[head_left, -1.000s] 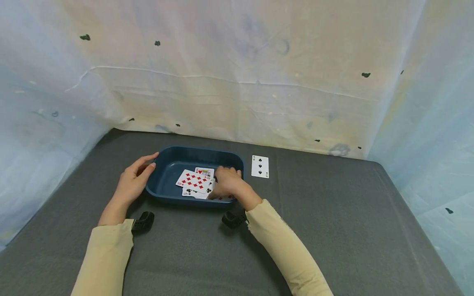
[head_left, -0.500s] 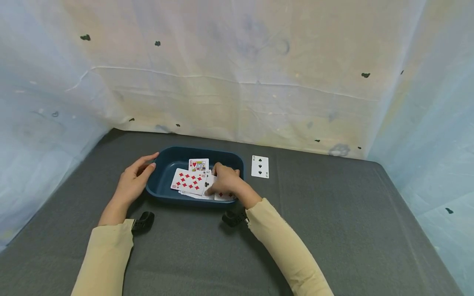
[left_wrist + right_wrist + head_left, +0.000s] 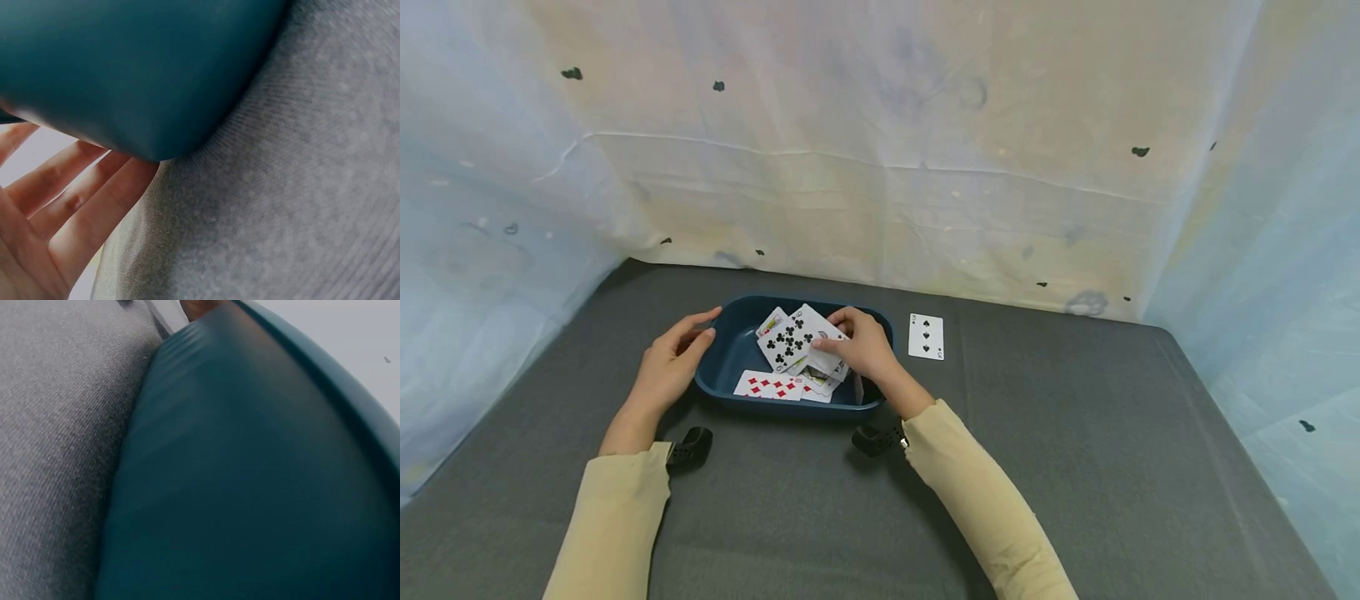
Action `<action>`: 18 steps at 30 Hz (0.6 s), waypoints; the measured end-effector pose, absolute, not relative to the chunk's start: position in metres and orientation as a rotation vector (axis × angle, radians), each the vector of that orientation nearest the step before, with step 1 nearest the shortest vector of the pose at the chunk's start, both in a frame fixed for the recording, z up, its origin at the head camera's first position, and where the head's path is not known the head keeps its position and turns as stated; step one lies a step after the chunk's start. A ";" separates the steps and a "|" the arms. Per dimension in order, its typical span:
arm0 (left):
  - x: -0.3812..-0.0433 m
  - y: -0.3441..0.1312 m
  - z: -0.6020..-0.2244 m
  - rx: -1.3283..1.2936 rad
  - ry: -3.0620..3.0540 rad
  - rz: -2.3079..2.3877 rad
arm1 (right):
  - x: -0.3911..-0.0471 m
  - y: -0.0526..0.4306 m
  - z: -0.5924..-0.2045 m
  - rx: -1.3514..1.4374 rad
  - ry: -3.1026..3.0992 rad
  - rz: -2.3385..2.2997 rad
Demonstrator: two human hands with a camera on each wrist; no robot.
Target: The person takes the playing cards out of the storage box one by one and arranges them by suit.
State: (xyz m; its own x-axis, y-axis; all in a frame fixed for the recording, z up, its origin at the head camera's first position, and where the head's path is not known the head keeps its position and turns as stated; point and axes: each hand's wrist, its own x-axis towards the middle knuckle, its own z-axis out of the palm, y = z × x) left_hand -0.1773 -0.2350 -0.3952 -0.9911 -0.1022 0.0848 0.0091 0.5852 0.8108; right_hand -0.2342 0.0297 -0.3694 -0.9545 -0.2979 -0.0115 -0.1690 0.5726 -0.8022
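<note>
Blue tray (image 3: pixel 727 358): left hand (image 3: pixel 672 360), fingers spread, touches its left edge; right hand (image 3: pixel 867 346) pinches playing cards (image 3: pixel 805 332) inside, nearer right edge; grey desk (image 3: pixel 1075 417) stretches wide rightward.

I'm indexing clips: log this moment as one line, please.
left hand: touching blue tray, left end | right hand: holding cards | tray: diamond card inside | three of spades: face up on table, right of tray

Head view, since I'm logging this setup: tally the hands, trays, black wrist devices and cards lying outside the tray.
Hands: 2 (left hand, right hand)
Trays: 1 (blue tray)
Black wrist devices: 2 (left device, right device)
Cards outside the tray: 1 (three of spades)
Total: 6
</note>
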 end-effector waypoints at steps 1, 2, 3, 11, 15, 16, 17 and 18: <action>-0.177 -0.235 -0.395 0.078 -2.686 -1.372 | -0.234 0.030 -0.369 -0.394 2.668 -1.342; -0.177 -0.235 -0.395 0.077 -2.686 -1.371 | -0.234 0.030 -0.369 -0.389 2.678 -1.355; -0.177 -0.235 -0.395 0.078 -2.688 -1.370 | -0.234 0.031 -0.369 -0.382 2.689 -1.368; -0.179 -0.232 -0.397 0.089 -2.694 -1.383 | -0.230 0.035 -0.369 -0.440 2.814 -1.509; -0.179 -0.232 -0.398 0.073 -2.695 -1.387 | -0.228 0.037 -0.369 -0.460 2.856 -1.665; -0.179 -0.232 -0.398 0.069 -2.694 -1.389 | -0.228 0.038 -0.368 -0.436 2.857 -1.721; -0.179 -0.232 -0.398 0.065 -2.693 -1.391 | -0.228 0.038 -0.367 -0.404 2.835 -1.786; -0.180 -0.232 -0.398 0.060 -2.692 -1.391 | -0.228 0.039 -0.366 -0.375 2.810 -1.843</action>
